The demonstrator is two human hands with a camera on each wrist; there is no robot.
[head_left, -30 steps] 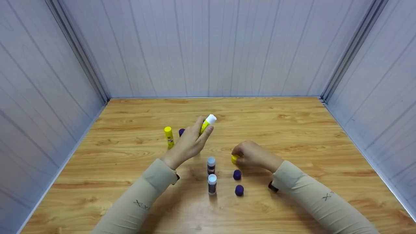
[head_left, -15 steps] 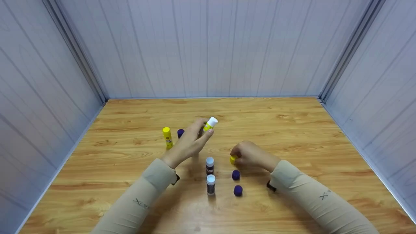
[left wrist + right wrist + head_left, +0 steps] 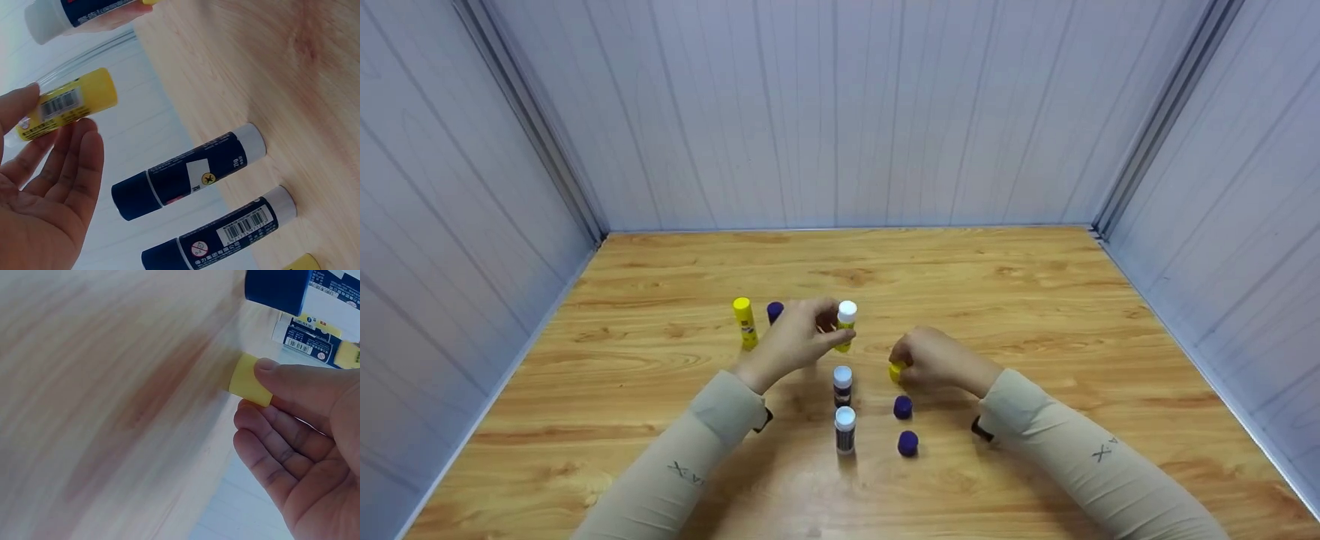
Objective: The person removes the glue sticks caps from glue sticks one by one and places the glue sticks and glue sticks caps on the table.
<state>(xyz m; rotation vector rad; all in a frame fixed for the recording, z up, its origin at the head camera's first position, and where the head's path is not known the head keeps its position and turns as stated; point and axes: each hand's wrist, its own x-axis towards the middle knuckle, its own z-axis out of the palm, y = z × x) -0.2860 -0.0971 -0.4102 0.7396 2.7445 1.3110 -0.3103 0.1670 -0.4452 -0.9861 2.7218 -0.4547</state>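
Glue stick, white end up, is pinched by its sides in the left hand, seemingly to keep that end clear; toward four o'clock, the right hand pinches a yellow cap at the tabletop, apparently steadying it.

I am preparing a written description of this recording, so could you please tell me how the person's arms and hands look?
The left sleeve and right sleeve are long and beige, with dark marks, including an X, on each forearm. A black item shows at each wrist. The left hand and right hand wear no gloves.
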